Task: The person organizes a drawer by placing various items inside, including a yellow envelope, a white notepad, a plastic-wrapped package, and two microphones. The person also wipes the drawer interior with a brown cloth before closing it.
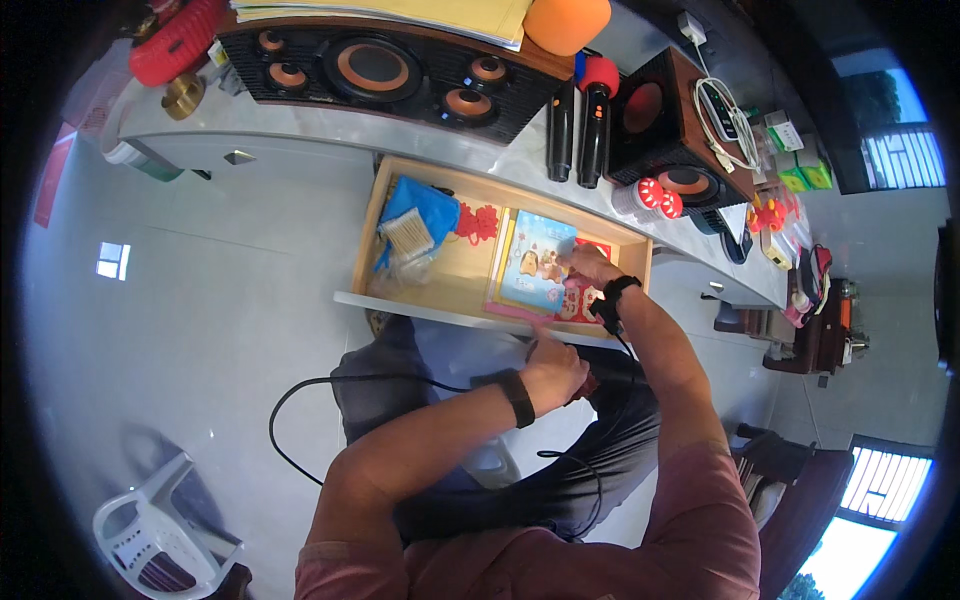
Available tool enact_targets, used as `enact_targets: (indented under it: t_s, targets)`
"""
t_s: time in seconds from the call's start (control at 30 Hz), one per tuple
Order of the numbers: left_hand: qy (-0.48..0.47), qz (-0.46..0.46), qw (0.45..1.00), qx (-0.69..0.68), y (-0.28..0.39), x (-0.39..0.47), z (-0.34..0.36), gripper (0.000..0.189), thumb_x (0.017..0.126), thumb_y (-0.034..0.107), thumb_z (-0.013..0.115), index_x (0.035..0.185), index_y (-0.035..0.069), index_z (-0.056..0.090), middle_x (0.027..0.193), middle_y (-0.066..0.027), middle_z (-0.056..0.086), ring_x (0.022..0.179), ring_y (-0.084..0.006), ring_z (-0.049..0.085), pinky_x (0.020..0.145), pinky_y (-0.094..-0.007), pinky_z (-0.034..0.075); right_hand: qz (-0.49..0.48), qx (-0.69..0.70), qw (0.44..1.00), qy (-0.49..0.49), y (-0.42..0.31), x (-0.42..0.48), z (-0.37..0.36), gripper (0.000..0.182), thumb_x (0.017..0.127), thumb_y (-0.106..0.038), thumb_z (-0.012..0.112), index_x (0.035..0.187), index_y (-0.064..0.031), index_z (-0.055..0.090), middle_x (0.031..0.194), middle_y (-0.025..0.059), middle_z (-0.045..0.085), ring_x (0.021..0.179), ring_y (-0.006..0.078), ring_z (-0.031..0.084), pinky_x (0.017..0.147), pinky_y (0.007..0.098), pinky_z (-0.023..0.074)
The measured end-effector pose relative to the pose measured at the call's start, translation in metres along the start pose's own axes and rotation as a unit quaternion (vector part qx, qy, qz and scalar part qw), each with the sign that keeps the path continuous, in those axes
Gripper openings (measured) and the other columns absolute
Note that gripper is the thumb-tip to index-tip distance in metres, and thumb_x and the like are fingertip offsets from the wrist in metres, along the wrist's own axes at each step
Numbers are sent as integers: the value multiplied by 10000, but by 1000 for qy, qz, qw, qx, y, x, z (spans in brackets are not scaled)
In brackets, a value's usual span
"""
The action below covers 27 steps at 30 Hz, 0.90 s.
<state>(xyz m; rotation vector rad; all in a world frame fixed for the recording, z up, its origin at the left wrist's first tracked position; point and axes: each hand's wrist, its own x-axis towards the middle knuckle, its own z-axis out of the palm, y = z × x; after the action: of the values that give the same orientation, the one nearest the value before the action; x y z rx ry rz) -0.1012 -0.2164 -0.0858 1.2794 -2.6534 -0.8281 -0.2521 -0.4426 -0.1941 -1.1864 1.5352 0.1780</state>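
A pulled-out wooden drawer [442,304] lies before me. My right hand [591,266] is inside it, fingertips at the right edge of a light-blue booklet [536,259] with cartoon figures; whether they grip it is unclear. The booklet lies over yellow and pink sheets, beside red cards [581,304] with printed characters. Closer to my body, my left hand [555,371] is just outside the drawer front, fingers curled around a dark red item [586,386], mostly hidden. On the drawer's left are a blue cloth pouch [427,202], a pack of cotton swabs [407,234] and a red knotted ornament [478,223].
A marble-look countertop [315,124] above the drawer bears a large speaker [375,75], two microphones [592,135] and a smaller speaker [652,112]. A black cable [300,386] loops beside my left arm. One white plastic chair [161,532] stands at lower left.
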Motion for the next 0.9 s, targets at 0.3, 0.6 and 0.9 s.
enact_targets:
  t_s: [0.3, 0.6, 0.9]
  targets:
    - [4, 24, 998, -60, -5, 8, 11, 171, 905, 213, 564, 946, 88, 674, 881, -142, 695, 903, -332, 697, 912, -764, 321, -191, -277, 941, 14, -6, 2, 15, 442, 751, -275, 784, 1074, 3, 669, 966, 156, 708, 812, 277, 701, 718, 389, 578]
    - [-166, 49, 984, -52, -1, 22, -45, 515, 799, 176, 687, 1284, 93, 535, 1175, -203, 648, 1148, -372, 619, 1050, -672, 314, -99, -64, 988, 101, -24, -81, -41, 370, 892, -280, 617, 1075, 37, 667, 925, 216, 725, 716, 269, 731, 649, 370, 594]
    - [-70, 21, 970, -231, 10, 26, -100, 636, 772, 259, 685, 1324, -4, 510, 1321, -272, 564, 1234, -415, 541, 1008, -457, 469, -191, 447, 804, 343, 66, -142, -201, 319, 958, -215, 594, 1180, 11, 567, 977, 153, 635, 748, 255, 662, 657, 358, 578]
